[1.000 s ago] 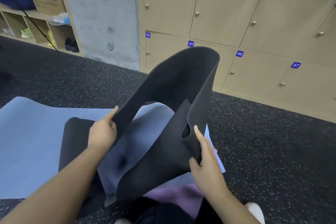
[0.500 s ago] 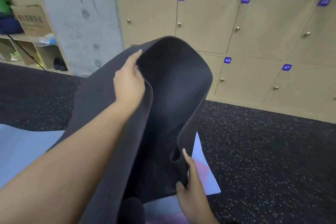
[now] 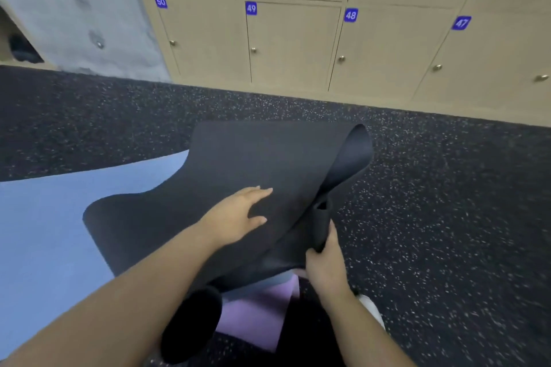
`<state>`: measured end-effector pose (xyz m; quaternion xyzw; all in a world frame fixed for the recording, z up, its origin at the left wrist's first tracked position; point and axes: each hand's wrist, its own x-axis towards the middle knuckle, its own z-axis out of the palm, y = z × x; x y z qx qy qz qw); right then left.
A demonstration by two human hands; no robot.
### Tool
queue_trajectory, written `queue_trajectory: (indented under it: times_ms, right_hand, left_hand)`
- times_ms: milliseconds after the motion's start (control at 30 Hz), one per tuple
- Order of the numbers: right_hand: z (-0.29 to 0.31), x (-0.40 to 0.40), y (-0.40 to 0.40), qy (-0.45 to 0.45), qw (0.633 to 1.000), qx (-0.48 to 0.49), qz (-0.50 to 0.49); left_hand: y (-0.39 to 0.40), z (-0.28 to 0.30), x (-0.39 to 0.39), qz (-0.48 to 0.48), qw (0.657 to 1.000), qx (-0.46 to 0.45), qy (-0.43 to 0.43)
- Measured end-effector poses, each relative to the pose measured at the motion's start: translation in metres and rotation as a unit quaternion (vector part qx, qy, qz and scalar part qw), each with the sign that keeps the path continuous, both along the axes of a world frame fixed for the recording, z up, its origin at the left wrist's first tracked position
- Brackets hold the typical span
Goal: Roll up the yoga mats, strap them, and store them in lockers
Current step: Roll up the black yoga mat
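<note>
A black yoga mat lies folded over itself in front of me, its far fold curling up at the right. My left hand rests flat on top of it with straight fingers. My right hand grips the mat's bunched near-right edge. Under it a blue mat spreads flat to the left, and a purple mat shows near my legs. Closed wooden lockers, numbered 50 to 47, line the far wall.
Dark speckled rubber floor stretches to the right and ahead. A grey concrete pillar stands at the far left beside an open shelf. My white shoe is at the lower right.
The raised black mat has come down and now lies folded over the blue mat. My left hand dropped from the mat's top edge onto its surface. The view tilted downward.
</note>
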<state>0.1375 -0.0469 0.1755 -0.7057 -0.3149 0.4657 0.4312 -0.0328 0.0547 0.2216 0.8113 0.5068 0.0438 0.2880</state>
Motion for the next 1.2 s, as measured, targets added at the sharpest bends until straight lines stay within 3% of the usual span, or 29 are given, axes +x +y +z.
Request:
queue_trajectory:
  times_ms: [200,333,433,600,767,933,1033,1200]
  right_hand:
    - [-0.001,0.002,-0.001,0.051,0.999,-0.012,-0.009]
    - [0.003,0.001,-0.001,0.033,0.999,-0.015,-0.002]
    - [0.002,0.002,0.000,0.025,1.000,-0.019,-0.002]
    - [-0.005,0.006,-0.005,0.001,1.000,-0.020,0.003]
    - [-0.016,0.010,-0.011,-0.040,0.999,-0.010,0.015]
    - [-0.011,0.013,-0.012,-0.059,0.997,-0.012,0.041]
    - [-0.015,0.014,-0.008,-0.052,0.998,-0.016,0.040]
    - [-0.022,0.015,-0.003,-0.060,0.998,-0.008,0.034]
  left_hand:
    - [-0.039,-0.034,-0.029,0.023,0.991,-0.080,0.103]
    - [-0.062,-0.045,-0.030,-0.006,0.984,-0.082,0.159]
    - [-0.066,-0.051,-0.023,-0.022,0.979,-0.032,0.202]
    - [-0.036,-0.025,-0.008,0.115,0.983,0.138,0.023]
    - [0.037,0.044,0.021,0.204,0.941,0.259,-0.081]
    - [0.105,0.111,0.048,0.290,0.894,0.302,-0.160]
    - [0.108,0.108,0.069,0.245,0.894,0.309,-0.211]
    - [0.072,0.024,0.086,0.016,0.965,0.189,-0.179]
